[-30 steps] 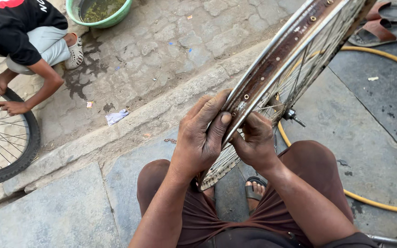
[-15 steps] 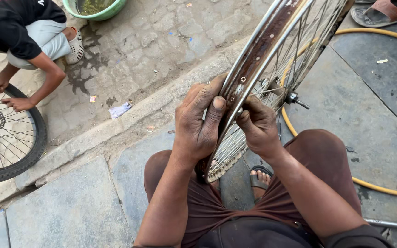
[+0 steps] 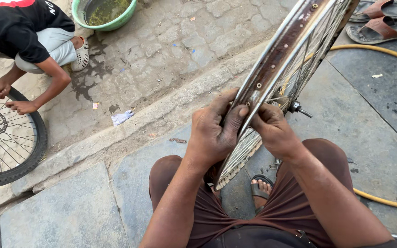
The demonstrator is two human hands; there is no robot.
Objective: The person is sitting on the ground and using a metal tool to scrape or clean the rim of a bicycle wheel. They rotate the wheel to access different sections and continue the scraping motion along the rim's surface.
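I see left hand (image 3: 214, 133) and right hand (image 3: 274, 131) both clamped on the bare rim (image 3: 276, 69), curb (image 3: 129, 131) left, hose (image 3: 382, 200) right.

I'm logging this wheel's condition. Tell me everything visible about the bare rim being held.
The rim is a tyreless, spoked metal bicycle wheel, its inner channel rusty brown with spoke holes, its edges silvery. It stands tilted, rising to the upper right from between the person's knees. The left hand and right hand grip it on either side; its axle juts out.

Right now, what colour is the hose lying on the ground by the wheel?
The hose is yellow, seen best in the head view, curving behind the wheel.
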